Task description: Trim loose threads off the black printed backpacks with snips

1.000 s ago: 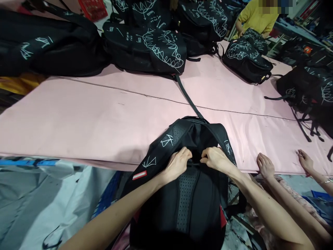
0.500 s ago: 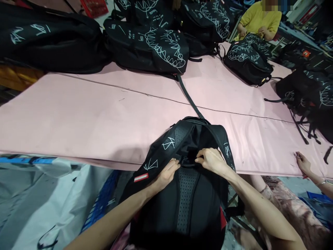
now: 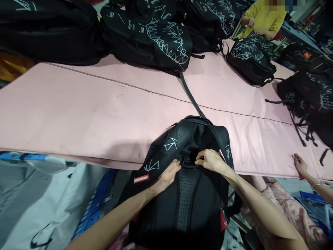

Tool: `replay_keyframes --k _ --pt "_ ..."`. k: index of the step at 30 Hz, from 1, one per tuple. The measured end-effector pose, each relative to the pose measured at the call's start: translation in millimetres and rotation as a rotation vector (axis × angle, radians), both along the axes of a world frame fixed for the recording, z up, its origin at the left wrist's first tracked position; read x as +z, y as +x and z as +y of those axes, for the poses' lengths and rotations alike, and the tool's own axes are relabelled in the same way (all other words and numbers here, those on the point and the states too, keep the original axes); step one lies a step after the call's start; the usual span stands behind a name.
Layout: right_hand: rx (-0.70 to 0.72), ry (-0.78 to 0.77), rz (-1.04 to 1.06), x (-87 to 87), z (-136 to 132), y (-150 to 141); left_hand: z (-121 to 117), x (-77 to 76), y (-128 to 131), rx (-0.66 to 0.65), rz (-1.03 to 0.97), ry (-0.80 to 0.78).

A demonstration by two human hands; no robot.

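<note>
A black backpack (image 3: pixel 166 205) leans against the near table edge, its padded back panel turned towards me. White line drawings and a small red-and-white label mark its left strap side. My left hand (image 3: pixel 169 175) is closed at the left of the panel's upper edge, fingertips pressed on the fabric. On the right, my right hand (image 3: pixel 211 159) pinches the same upper edge between thumb and fingers. A dark fold or opening shows between the hands and the shoulder straps. What lies under the fingertips is hidden.
Several black backpacks (image 3: pixel 151 41) with white scribbles lie across the pink-covered table (image 3: pixel 85 114). A dark strap (image 3: pixel 191 93) crosses it to my backpack. Another person's hand (image 3: pixel 300 166) rests at the right edge. A person in yellow (image 3: pixel 262 21) stands at the far side. White sacking (image 3: pixel 65 205) hangs lower left.
My left hand's fingers look straighter and flatter along the panel edge. My right hand keeps its pinch in nearly the same place. The view has shifted slightly.
</note>
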State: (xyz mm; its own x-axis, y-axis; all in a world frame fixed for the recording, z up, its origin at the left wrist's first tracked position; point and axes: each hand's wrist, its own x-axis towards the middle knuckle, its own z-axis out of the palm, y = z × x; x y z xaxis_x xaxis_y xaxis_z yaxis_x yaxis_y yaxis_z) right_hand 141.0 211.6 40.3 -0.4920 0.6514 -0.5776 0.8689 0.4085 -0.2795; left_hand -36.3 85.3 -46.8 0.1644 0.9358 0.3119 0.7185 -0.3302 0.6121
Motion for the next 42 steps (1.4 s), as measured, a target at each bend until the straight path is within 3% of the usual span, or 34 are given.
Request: replay_keyframes --k 6,11,13,17,22,25,34,42 --pt "-0.085 0.012 0.069 -10.5 -3.3 -4.2 3.2 0.0 -0.5 0.007 -0.004 0.033" --pt "-0.423 -0.060 0.490 -25.9 -0.3 0.5 0.5 -4.2 1.7 0.021 0.001 0.011" --pt "-0.479 -0.074 0.609 -29.7 0.9 4.3 0.8 -1.7 2.4 0.030 0.005 -0.035" --pt "-0.501 -0.069 0.694 -31.4 -0.4 11.1 21.4 17.2 3.7 0.037 0.018 -0.146" --pt "-0.526 -0.070 0.746 -33.0 -2.0 14.8 72.0 49.8 8.8 -0.163 0.225 -0.478" --pt "-0.531 -0.064 0.788 -36.5 -2.8 17.6 83.7 55.7 15.5 -0.173 0.294 -0.584" --pt "-0.588 -0.039 0.867 -43.2 -3.7 26.8 63.6 41.8 33.3 0.055 0.234 -0.518" --pt "-0.409 -0.034 0.534 -14.4 1.3 42.5 79.1 50.0 33.9 0.282 0.041 -0.686"
